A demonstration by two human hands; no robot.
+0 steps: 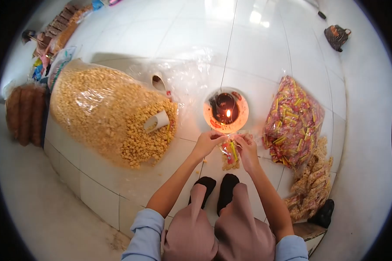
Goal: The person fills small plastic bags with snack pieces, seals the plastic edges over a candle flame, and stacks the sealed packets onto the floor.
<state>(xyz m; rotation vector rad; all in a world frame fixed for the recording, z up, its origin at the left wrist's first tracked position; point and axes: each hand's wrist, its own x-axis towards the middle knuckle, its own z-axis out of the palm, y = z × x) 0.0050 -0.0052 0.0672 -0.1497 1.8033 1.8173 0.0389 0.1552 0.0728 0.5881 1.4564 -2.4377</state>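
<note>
Between my two hands hangs a small clear plastic packet (231, 157), with yellow snack pieces at its bottom and a red and yellow label inside. My left hand (209, 145) pinches the packet's top edge on one side. On the other side my right hand (247, 150) pinches the same edge. Just beyond my fingers a small flame (228, 113) burns in a dark pot set on a white dish (208, 114). The packet's top is close to the dish's near rim; whether they touch I cannot tell.
A large open bag of yellow snack pieces (91, 104) lies at left, with a white scoop (157, 122) in its mouth. At right are a bag of red and yellow sachets (294, 119) and a heap of filled packets (311, 187). A dark bag (336, 37) sits by the far wall.
</note>
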